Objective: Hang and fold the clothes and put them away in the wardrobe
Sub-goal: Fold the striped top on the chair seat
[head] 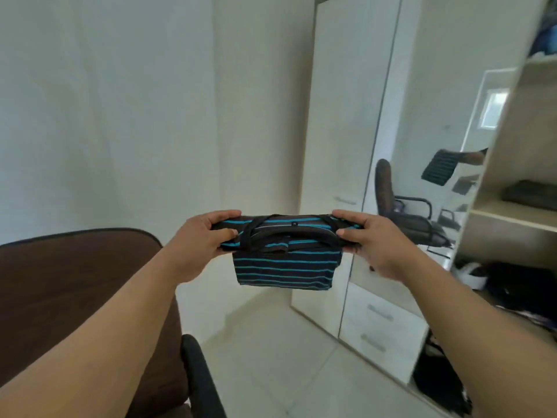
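Folded shirt (284, 260), dark with teal stripes, seemingly collar-up, left hand (208, 236) and right hand (369, 239) each closed in a grip on its ends

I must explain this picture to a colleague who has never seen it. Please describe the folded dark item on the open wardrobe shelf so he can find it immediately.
Start at the open wardrobe on the far right, beside its mirrored door. On the middle shelf, about level with the hands, lies a flat dark folded garment. It is neat and lies alone, unlike the loose pile of dark and white clothes in the compartment below.
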